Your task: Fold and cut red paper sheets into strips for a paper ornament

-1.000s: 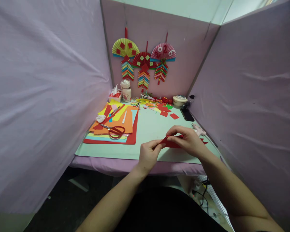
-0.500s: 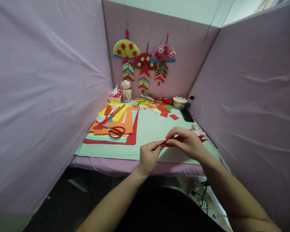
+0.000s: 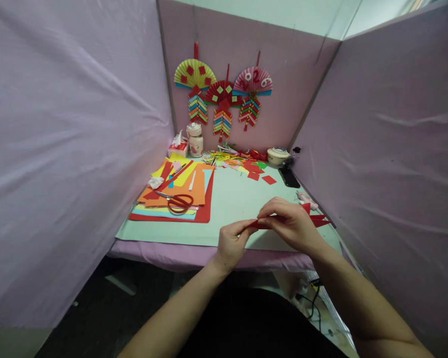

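Folded red paper (image 3: 319, 220) stretches between my hands above the table's front edge. At its left end, my left hand (image 3: 232, 242) pinches it between thumb and fingers. My right hand (image 3: 289, 223) closes around its middle, fingertips close to those of the left. Several pointed red folds stick out past the right hand on the right side; the middle of the paper is hidden behind the fingers. Left of my hands, red-handled scissors (image 3: 179, 203) lie on a stack of coloured paper (image 3: 197, 189).
Red paper squares (image 3: 269, 180) and a heap of coloured strips (image 3: 226, 158) lie at the back. A phone (image 3: 289, 177), a lidded bowl (image 3: 278, 156), a jar (image 3: 195, 141) and a tissue pack (image 3: 178, 147) stand around. Paper fan decorations (image 3: 223, 97) hang on the rear wall.
The red paper has shifted, and more of its pointed folds show to the right of my right hand. Both hands keep their hold, moved only slightly.
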Available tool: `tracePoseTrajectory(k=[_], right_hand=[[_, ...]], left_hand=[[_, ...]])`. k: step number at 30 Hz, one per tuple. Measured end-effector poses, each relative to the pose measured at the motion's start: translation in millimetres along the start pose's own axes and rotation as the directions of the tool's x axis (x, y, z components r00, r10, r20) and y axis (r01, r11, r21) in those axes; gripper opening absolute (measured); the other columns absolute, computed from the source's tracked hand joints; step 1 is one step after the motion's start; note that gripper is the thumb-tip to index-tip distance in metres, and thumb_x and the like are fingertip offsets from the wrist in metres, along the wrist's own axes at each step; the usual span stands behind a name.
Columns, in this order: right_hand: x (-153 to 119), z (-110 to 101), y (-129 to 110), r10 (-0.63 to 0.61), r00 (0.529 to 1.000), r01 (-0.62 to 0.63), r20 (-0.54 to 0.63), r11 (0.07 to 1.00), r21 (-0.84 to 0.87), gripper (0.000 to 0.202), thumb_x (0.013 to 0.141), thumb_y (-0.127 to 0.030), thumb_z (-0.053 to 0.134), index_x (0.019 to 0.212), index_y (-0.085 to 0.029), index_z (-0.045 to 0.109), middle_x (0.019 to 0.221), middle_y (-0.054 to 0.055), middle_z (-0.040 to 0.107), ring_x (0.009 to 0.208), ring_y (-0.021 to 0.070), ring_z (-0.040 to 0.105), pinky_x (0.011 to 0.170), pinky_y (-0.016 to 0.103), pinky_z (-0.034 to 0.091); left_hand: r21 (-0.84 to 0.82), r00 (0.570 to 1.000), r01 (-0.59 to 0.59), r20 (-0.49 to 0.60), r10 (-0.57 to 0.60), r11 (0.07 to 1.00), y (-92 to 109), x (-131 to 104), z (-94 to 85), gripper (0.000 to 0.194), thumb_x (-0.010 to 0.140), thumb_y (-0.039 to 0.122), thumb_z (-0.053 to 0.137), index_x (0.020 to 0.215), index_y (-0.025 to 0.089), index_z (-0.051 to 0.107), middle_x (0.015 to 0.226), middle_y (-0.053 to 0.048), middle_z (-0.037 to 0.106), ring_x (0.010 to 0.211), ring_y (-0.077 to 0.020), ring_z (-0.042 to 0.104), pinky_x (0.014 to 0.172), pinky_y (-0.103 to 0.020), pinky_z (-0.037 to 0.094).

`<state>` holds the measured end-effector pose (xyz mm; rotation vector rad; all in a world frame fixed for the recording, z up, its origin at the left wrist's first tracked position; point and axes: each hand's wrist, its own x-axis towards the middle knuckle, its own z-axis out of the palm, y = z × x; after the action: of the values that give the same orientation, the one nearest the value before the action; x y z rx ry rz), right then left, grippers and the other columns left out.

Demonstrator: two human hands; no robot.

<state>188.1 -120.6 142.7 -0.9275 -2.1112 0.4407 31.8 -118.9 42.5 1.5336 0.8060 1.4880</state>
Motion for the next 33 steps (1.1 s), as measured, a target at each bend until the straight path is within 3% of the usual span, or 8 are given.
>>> tracePoseTrajectory(k=[4,8,20,33], right_hand=[[0,-2,0,0.018,1.000,-0.018,0.009,1.000,-0.009,0.008,0.085,-0.019,0.063,0.078,-0.021,0.066,0.075,0.003,0.066,0.074,0.0176,0.060,0.069,0.032,0.048],[0,-4,1,0.014,1.000,-0.014,0.022,1.000,-0.011,0.008,0.086,-0.019,0.063,0.079,-0.021,0.067,0.076,0.003,0.066,0.075,0.0175,0.061,0.069,0.031,0.048],[0,-4,6,0.014,1.000,-0.014,0.013,1.000,0.022,0.007,0.086,-0.022,0.064,0.080,-0.021,0.067,0.076,0.003,0.066,0.076,0.0174,0.061,0.069,0.031,0.048],[0,-4,7,0.043,0.999,-0.043,-0.001,0.999,0.015,0.008,0.086,-0.027,0.065,0.081,-0.021,0.068,0.078,0.004,0.068,0.077,0.0186,0.062,0.070,0.032,0.049]], left_hand=[[-0.001,0.992,0.111,0.053,-0.111,0.994,8,-1,-3.1,0.020,0.087,0.028,0.063,0.100,0.018,0.075,0.098,-0.005,0.076,0.092,-0.0208,0.071,0.086,-0.032,0.056],[0.040,0.983,0.148,0.102,-0.151,0.988,12,-3,-6.2,0.021,0.088,0.028,0.061,0.100,0.019,0.075,0.099,-0.004,0.076,0.094,-0.0217,0.071,0.086,-0.032,0.055],[0.112,0.999,0.034,0.028,-0.037,0.993,12,-4,-4.4,0.020,0.089,0.024,0.059,0.100,0.021,0.075,0.098,-0.002,0.076,0.091,-0.0193,0.071,0.084,-0.029,0.055],[0.128,0.996,0.058,0.067,-0.067,0.990,4,-4,-5.1,0.022,0.090,0.024,0.056,0.098,0.019,0.075,0.092,-0.003,0.077,0.085,-0.0188,0.071,0.078,-0.027,0.055]])
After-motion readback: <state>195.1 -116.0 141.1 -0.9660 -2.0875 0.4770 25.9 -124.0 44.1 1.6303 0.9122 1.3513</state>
